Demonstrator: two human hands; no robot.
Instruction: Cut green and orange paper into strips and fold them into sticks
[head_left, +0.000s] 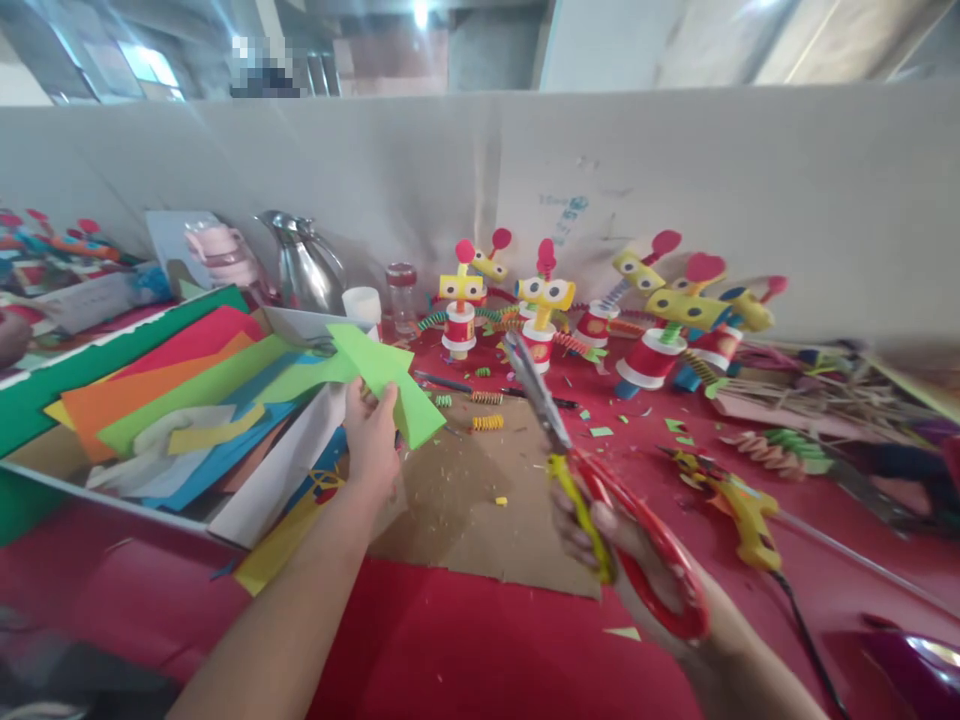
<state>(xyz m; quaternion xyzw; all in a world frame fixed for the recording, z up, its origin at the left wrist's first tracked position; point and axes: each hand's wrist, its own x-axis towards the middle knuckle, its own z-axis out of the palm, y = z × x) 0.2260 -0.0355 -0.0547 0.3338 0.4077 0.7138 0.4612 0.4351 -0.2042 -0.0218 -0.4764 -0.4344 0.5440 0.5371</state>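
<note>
My left hand [371, 435] pinches a piece of light green paper [397, 385] at the right end of a box [142, 508] of coloured paper sheets. In my right hand [600, 530] is a pair of scissors [581, 475] with one red and one yellow handle; the blades point up and away from me and look closed. Beneath and between the hands lies a brown cardboard sheet [465, 530], with small paper scraps and a yellow paper spring [487, 423] on it.
Several paper-cup robot figures [460, 325] stand at the back. A yellow glue gun [742, 515] with its cord lies on the right, near a pile of sticks [795, 390]. A steel jug [304, 265], white paper cup [363, 305] and glass jar [402, 298] stand behind the box.
</note>
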